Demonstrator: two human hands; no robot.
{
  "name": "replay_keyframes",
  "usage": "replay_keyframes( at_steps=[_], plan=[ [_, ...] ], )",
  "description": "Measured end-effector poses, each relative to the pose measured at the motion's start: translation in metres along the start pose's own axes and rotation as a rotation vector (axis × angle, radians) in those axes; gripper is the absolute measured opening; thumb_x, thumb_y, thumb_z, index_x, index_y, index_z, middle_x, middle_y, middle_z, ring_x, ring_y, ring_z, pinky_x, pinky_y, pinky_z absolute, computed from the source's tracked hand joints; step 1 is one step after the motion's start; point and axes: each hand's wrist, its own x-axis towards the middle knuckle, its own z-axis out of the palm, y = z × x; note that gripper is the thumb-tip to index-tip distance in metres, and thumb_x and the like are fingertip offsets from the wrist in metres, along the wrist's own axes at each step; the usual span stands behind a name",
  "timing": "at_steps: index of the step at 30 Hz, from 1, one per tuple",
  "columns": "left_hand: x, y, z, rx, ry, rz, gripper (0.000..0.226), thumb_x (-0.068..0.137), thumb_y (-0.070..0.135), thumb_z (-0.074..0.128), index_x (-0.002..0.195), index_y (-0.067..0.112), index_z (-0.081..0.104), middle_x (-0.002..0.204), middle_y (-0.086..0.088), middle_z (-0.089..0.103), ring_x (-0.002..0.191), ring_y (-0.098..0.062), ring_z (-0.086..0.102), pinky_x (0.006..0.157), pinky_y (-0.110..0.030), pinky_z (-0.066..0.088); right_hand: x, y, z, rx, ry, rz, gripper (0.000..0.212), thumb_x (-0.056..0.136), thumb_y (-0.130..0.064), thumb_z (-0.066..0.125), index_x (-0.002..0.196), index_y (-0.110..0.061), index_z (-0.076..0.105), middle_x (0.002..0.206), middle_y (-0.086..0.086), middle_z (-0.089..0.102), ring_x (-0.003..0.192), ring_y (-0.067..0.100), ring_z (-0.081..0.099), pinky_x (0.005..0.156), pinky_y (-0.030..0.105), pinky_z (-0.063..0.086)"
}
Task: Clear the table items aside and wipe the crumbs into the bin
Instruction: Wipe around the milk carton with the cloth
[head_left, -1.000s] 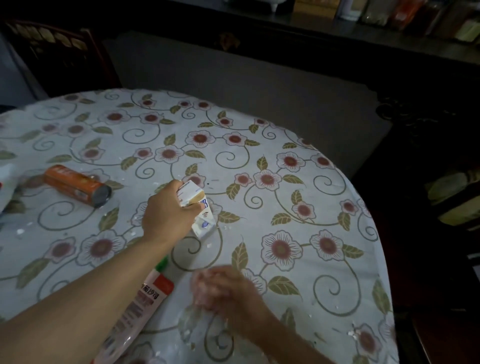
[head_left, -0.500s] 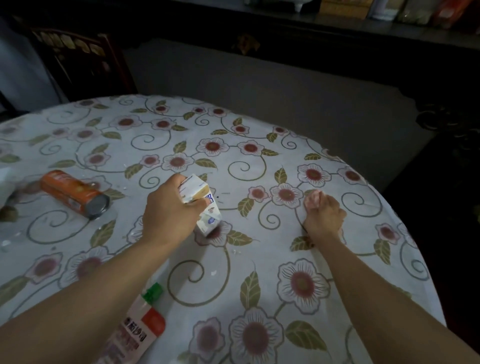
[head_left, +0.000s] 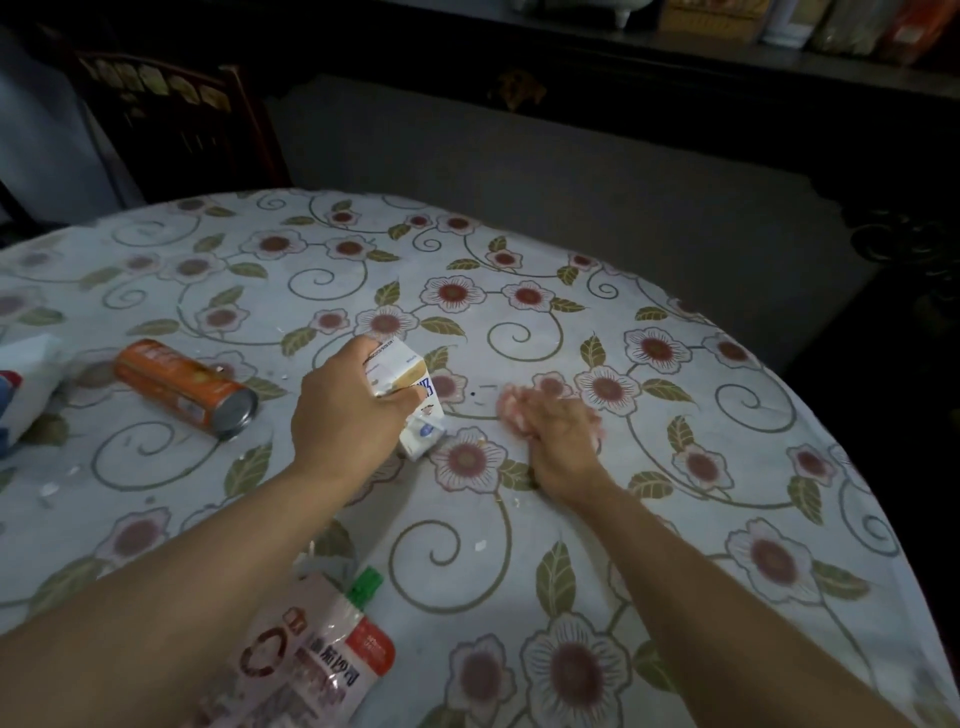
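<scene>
Floral-printed cloth covers the round tabletop (head_left: 519, 322). Left hand (head_left: 343, 421) grasps a small drink carton (head_left: 410, 395), tilted, low corner touching the cloth. Right hand (head_left: 558, 431) presses a pink cloth (head_left: 511, 405) flat just beside it; fingers blurred, so cannot tell whether that grip is clenched. White crumbs (head_left: 49, 488) scattered left and near; no bin in view. Orange can (head_left: 184, 387) lies sideways: a nudge would likely roll it. Pouch (head_left: 311, 654) under left forearm risks dragging.
</scene>
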Motion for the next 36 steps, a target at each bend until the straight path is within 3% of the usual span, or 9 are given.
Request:
replay_keyframes(
  at_steps=[3, 7, 13, 16, 20, 23, 29, 32, 36],
  plan=[
    [-0.004, -0.007, -0.020, 0.006, -0.007, -0.024, 0.025, 0.074, 0.024, 0.074, 0.089, 0.016, 0.057, 0.088, -0.001, 0.067, 0.080, -0.024, 0.063, 0.069, -0.037, 0.052, -0.049, -0.058, 0.011, 0.128, -0.028, -0.224, 0.026, 0.096, -0.011, 0.040, 0.086, -0.019, 0.063, 0.094, 0.001, 0.062, 0.092, 0.011, 0.059, 0.091, 0.032, 0.047],
    [-0.005, -0.015, -0.051, 0.024, -0.021, -0.058, 0.030, 0.077, 0.023, 0.073, 0.101, 0.013, 0.058, 0.089, 0.000, 0.063, 0.081, -0.023, 0.060, 0.070, -0.036, 0.051, -0.112, -0.093, 0.048, 0.140, -0.246, -0.359, 0.030, 0.094, -0.010, 0.044, 0.106, -0.032, 0.060, 0.118, -0.009, 0.058, 0.111, 0.008, 0.053, 0.098, 0.033, 0.044],
    [0.005, -0.027, -0.071, -0.005, -0.019, -0.055, 0.040, 0.076, 0.024, 0.073, 0.111, 0.012, 0.059, 0.096, -0.004, 0.069, 0.088, -0.026, 0.065, 0.075, -0.041, 0.055, -0.069, -0.111, -0.025, 0.500, -0.120, -0.002, 0.016, 0.089, -0.013, 0.058, 0.086, -0.001, 0.069, 0.081, -0.001, 0.067, 0.067, -0.007, 0.062, 0.061, 0.006, 0.045],
    [0.012, -0.036, -0.072, -0.035, -0.019, -0.055, 0.039, 0.075, 0.025, 0.074, 0.110, 0.014, 0.059, 0.098, -0.005, 0.070, 0.088, -0.026, 0.066, 0.074, -0.042, 0.056, -0.011, -0.085, -0.031, 0.298, 0.110, 0.225, 0.025, 0.090, -0.001, 0.049, 0.093, -0.015, 0.070, 0.072, -0.001, 0.066, 0.050, 0.001, 0.061, 0.046, 0.019, 0.050],
    [0.019, -0.051, -0.071, -0.034, -0.009, -0.037, 0.044, 0.073, 0.027, 0.075, 0.112, 0.015, 0.060, 0.099, -0.003, 0.070, 0.090, -0.024, 0.066, 0.076, -0.044, 0.057, 0.056, -0.036, -0.002, 0.099, 0.196, 0.482, 0.016, 0.084, -0.010, 0.048, 0.075, -0.011, 0.061, 0.088, 0.017, 0.060, 0.083, 0.031, 0.058, 0.061, 0.035, 0.043],
    [0.025, -0.061, -0.072, -0.038, 0.003, -0.027, 0.035, 0.073, 0.025, 0.075, 0.103, 0.015, 0.062, 0.091, -0.002, 0.070, 0.084, -0.022, 0.066, 0.073, -0.044, 0.057, 0.053, -0.058, 0.032, -0.196, 0.151, 0.377, 0.029, 0.084, -0.001, 0.048, 0.109, -0.009, 0.063, 0.118, 0.011, 0.054, 0.107, 0.031, 0.050, 0.087, 0.036, 0.041],
    [0.031, -0.062, -0.075, -0.037, -0.007, -0.044, 0.042, 0.073, 0.027, 0.075, 0.111, 0.015, 0.060, 0.093, -0.002, 0.071, 0.083, -0.022, 0.067, 0.072, -0.043, 0.057, 0.024, -0.119, 0.023, 0.240, -0.241, 0.045, 0.017, 0.086, 0.001, 0.052, 0.082, -0.006, 0.067, 0.093, -0.006, 0.054, 0.087, 0.014, 0.056, 0.071, 0.007, 0.041],
    [0.034, -0.062, -0.076, -0.055, -0.004, -0.036, 0.031, 0.073, 0.025, 0.075, 0.099, 0.016, 0.061, 0.088, -0.002, 0.070, 0.080, -0.022, 0.067, 0.069, -0.045, 0.057, 0.070, -0.095, 0.014, 0.236, 0.048, 0.247, 0.022, 0.091, -0.004, 0.047, 0.072, -0.008, 0.056, 0.073, -0.001, 0.054, 0.060, 0.012, 0.052, 0.052, 0.016, 0.042],
    [0.037, -0.067, -0.078, -0.044, 0.028, -0.018, 0.025, 0.074, 0.025, 0.074, 0.092, 0.020, 0.058, 0.084, 0.001, 0.068, 0.077, -0.020, 0.066, 0.067, -0.043, 0.057, 0.115, -0.071, 0.033, 0.008, 0.031, 0.356, 0.028, 0.091, -0.021, 0.042, 0.111, -0.012, 0.061, 0.119, 0.014, 0.057, 0.108, 0.032, 0.054, 0.092, 0.046, 0.046]
  ],
)
